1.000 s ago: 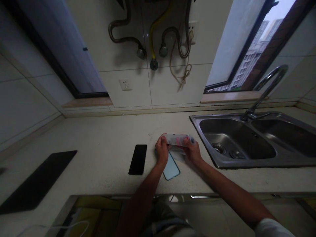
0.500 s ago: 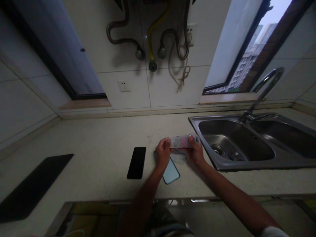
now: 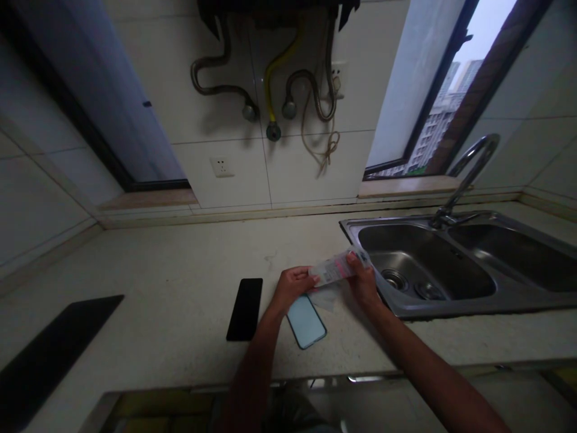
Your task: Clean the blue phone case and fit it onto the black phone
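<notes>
Both hands hold a clear plastic packet (image 3: 330, 270) with pink and dark print, raised above the counter. My left hand (image 3: 292, 286) pinches its left end, while my right hand (image 3: 362, 278) grips the right end with the thumb on top. What is inside the packet is too blurred to tell. Below my left hand lies a light-blue phone-shaped item (image 3: 307, 323) with a dark rim, perhaps a phone or its case; its upper end is partly covered. A black phone (image 3: 245, 309) lies flat to the left of it. Some clear film (image 3: 325, 299) shows beneath the packet.
A double steel sink (image 3: 451, 307) with a curved tap (image 3: 471, 168) is set into the counter (image 3: 180, 270) on the right. A flat black panel (image 3: 54, 352) lies at the left. Pipes and a socket (image 3: 222, 167) are on the wall behind.
The packet has tilted, its left end now lower. My left hand has moved down and left, uncovering less of the light-blue item's top. The camera view has shifted slightly.
</notes>
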